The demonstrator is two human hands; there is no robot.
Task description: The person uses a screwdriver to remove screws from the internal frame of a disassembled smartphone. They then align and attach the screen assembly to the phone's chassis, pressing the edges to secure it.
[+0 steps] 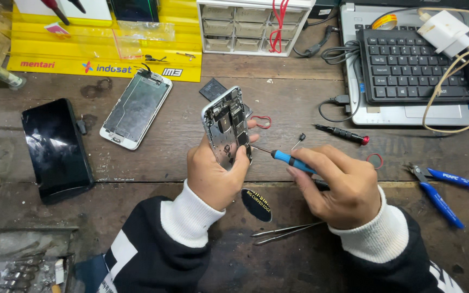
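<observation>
Head view: left hand [211, 174] grips bare metal phone chassis [227, 127]; right hand [338, 184] pinches slim blue-handled screwdriver [285, 157].

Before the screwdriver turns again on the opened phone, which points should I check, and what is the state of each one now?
1. Left hand grips the opened phone firmly: ok, fingers wrap its lower part.
2. Right hand holds the blue-handled screwdriver: ok.
3. Screwdriver tip seated in a screw: cannot tell, too small to see.
4. Phone supported against the wooden table: not ok, it is held up and tilted.
5. Tweezers within reach: ok, they lie below the right hand.
6. Removed screen panel away from the work: ok, it lies apart on the left.
</observation>
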